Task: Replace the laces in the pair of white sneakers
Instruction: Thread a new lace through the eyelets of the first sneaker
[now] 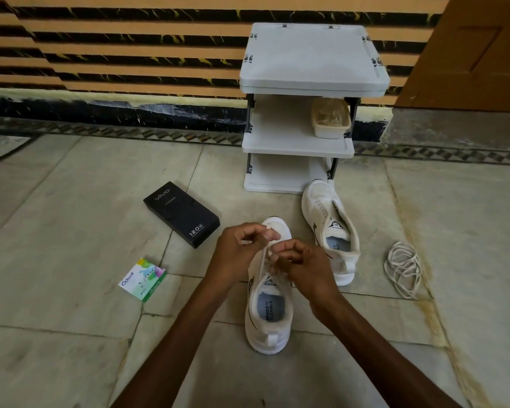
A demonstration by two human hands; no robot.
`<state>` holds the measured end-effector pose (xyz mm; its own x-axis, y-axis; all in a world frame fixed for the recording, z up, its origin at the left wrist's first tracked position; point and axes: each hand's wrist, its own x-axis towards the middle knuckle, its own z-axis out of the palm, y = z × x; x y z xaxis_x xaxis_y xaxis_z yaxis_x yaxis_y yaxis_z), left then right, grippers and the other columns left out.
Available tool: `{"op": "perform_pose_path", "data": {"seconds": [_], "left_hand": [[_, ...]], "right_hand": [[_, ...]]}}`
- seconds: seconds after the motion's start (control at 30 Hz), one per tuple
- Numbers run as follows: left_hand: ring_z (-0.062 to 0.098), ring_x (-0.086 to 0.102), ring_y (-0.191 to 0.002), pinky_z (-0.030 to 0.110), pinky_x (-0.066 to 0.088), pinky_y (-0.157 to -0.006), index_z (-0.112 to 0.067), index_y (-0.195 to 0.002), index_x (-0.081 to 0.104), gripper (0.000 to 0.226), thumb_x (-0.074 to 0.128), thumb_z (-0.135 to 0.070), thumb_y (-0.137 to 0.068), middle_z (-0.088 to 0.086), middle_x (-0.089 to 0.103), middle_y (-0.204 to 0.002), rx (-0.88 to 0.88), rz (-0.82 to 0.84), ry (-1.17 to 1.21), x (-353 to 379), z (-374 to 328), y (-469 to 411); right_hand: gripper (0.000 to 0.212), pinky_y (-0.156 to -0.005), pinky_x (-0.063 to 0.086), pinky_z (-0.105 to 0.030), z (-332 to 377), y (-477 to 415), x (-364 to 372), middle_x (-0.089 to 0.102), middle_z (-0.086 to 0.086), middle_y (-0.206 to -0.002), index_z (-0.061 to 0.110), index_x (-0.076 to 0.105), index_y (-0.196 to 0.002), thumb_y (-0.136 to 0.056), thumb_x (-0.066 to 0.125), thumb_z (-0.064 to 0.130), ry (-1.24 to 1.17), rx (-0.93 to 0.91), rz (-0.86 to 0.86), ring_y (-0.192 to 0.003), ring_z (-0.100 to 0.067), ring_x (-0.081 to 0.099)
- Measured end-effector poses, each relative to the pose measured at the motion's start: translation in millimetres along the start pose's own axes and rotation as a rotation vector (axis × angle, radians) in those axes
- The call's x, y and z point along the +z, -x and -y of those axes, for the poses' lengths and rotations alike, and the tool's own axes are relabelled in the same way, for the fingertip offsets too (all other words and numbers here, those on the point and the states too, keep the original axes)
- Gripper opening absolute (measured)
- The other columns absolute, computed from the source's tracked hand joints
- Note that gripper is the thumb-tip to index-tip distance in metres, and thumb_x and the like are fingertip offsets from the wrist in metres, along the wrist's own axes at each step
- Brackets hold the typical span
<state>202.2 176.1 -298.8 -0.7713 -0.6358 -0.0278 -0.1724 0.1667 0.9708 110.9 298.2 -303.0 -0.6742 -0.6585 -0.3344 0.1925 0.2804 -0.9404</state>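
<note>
The near sneaker [267,319] lay heel toward the person, its long axis running straight away. Both hands worked above its eyelets, the left hand [239,248] nearer the toe and the right hand [304,263] nearer the tongue, curled fingers apparently pinching the lace [268,251]. Its insole read "SPEED & FLEXIBLE". Beyond-right of it lay the second sneaker [327,228], further right a loose lace coil [402,269], and left a "vivo 120W" box [181,213] and an "Odonil" packet [143,279].

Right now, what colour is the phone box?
The phone box is black with pale lettering; the head view shows it.
</note>
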Motion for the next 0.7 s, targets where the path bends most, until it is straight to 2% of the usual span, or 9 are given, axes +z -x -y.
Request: {"op": "perform_pose_path", "data": {"seconds": [0.13, 0.27, 0.33, 0.43, 0.5, 0.6, 0.7], "left_hand": [[0.009, 0.068, -0.096, 0.029, 0.052, -0.090, -0.022, -0.093, 0.075, 0.017, 0.058, -0.022, -0.096, -0.008, 0.075, -0.094, 0.007, 0.024, -0.021, -2.7, 3.0, -14.4], [0.021, 0.071, -0.088, 0.036, 0.056, -0.086, -0.014, -0.101, 0.075, 0.023, 0.055, -0.025, -0.098, 0.001, 0.075, -0.093, -0.051, 0.059, -0.083, -1.7, 17.0, -21.9], [0.018, 0.071, -0.089, 0.033, 0.056, -0.086, -0.014, -0.104, 0.075, 0.022, 0.056, -0.025, -0.098, 0.000, 0.076, -0.096, -0.059, 0.064, -0.096, 0.2, 24.7, -20.7], [0.003, 0.069, -0.086, 0.020, 0.052, -0.080, -0.022, -0.098, 0.076, 0.017, 0.059, -0.024, -0.096, -0.013, 0.074, -0.087, -0.062, 0.100, -0.121, 2.3, 30.3, -15.9], [-0.003, 0.064, -0.075, 0.018, 0.048, -0.072, -0.028, -0.088, 0.074, 0.018, 0.058, -0.025, -0.097, -0.018, 0.069, -0.072, -0.048, 0.120, -0.174, 1.9, 30.6, -13.1], [0.005, 0.062, -0.067, 0.024, 0.048, -0.069, -0.028, -0.081, 0.073, 0.023, 0.056, -0.027, -0.097, -0.012, 0.064, -0.062, -0.067, 0.096, -0.210, -5.7, 26.7, -10.3], [0.006, 0.062, -0.070, 0.025, 0.048, -0.073, -0.027, -0.074, 0.069, 0.022, 0.061, -0.023, -0.094, -0.010, 0.067, -0.068, -0.032, 0.101, -0.263, -19.4, 17.6, -4.0]], "right_hand": [[0.017, -0.059, 0.053, -0.015, 1.5, 1.3, 7.7, 0.075, -0.008, -0.080, 0.010, 0.066, -0.095, -0.085, 0.066, -0.004, 0.150, -0.043, 0.079, -0.067, -0.015, 0.072], [0.019, -0.058, 0.053, -0.015, 4.1, 2.5, 9.3, 0.075, -0.006, -0.076, 0.008, 0.060, -0.099, -0.084, 0.072, 0.003, 0.091, -0.047, 0.076, -0.065, -0.014, 0.071], [0.021, -0.060, 0.054, -0.015, 5.4, 2.3, 9.4, 0.075, -0.005, -0.075, 0.008, 0.061, -0.097, -0.082, 0.075, 0.008, 0.110, -0.072, 0.069, -0.066, -0.013, 0.071], [0.018, -0.068, 0.057, -0.019, 7.4, 1.0, 9.0, 0.074, -0.011, -0.076, 0.009, 0.062, -0.092, -0.080, 0.076, 0.006, 0.119, -0.107, 0.040, -0.072, -0.015, 0.071], [0.017, -0.064, 0.055, -0.019, 6.4, -1.1, 6.5, 0.072, -0.016, -0.077, 0.010, 0.061, -0.088, -0.080, 0.073, 0.000, 0.093, -0.100, 0.010, -0.070, -0.017, 0.070], [0.019, -0.057, 0.052, -0.022, 3.2, -5.8, 0.3, 0.071, -0.014, -0.080, 0.015, 0.061, -0.092, -0.081, 0.070, 0.001, 0.098, -0.046, -0.066, -0.069, -0.017, 0.068], [0.019, -0.054, 0.048, -0.022, -0.1, -10.3, -6.7, 0.070, -0.018, -0.084, 0.012, 0.061, -0.098, -0.084, 0.071, 0.003, 0.048, -0.029, -0.091, -0.067, -0.014, 0.066]]}}
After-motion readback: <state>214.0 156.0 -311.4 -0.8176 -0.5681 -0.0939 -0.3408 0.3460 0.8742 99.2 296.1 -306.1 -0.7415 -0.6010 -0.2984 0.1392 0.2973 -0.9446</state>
